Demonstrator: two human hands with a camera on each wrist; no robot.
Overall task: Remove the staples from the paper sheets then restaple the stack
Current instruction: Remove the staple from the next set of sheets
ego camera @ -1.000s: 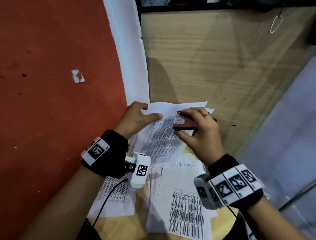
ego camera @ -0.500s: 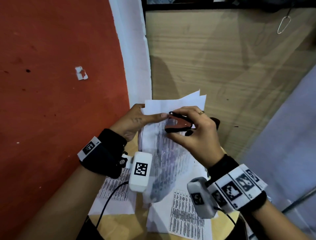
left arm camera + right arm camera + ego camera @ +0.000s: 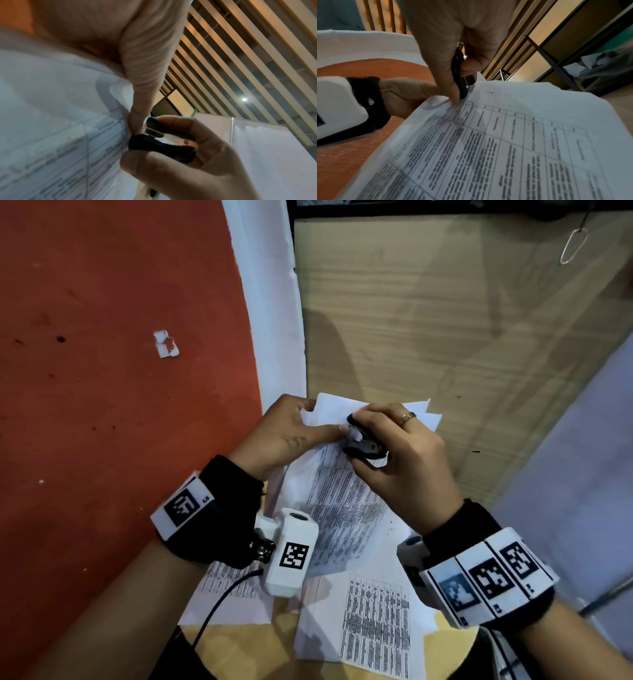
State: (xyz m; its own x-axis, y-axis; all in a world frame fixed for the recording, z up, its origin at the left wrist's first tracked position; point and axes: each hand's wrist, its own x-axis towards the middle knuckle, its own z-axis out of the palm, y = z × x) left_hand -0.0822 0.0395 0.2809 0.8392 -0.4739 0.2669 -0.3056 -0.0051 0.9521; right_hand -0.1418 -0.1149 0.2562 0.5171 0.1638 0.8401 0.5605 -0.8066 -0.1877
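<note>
A stack of printed paper sheets point(image 3: 339, 501) is lifted at its far end off the table. My left hand point(image 3: 291, 429) holds its top left corner, thumb on top, fingers underneath. My right hand point(image 3: 394, 446) grips a black staple remover point(image 3: 363, 445) whose jaws bite the sheets' top edge right beside my left thumb point(image 3: 145, 94). The left wrist view shows the staple remover point(image 3: 161, 140) squeezed between my right thumb and fingers. In the right wrist view the staple remover point(image 3: 459, 75) meets the stack point(image 3: 505, 142) at its upper corner. The staple itself is hidden.
More printed sheets point(image 3: 373, 628) lie flat on the round wooden table point(image 3: 233, 645) under the lifted stack. A red floor point(image 3: 102, 371) with a white scrap point(image 3: 166, 344) lies left. A wooden panel point(image 3: 445, 320) and a white surface point(image 3: 582, 457) stand behind and right.
The stack's far end has been lifted off the table and curled toward me. My right hand has brought the staple remover left, up to the corner beside my left thumb.
</note>
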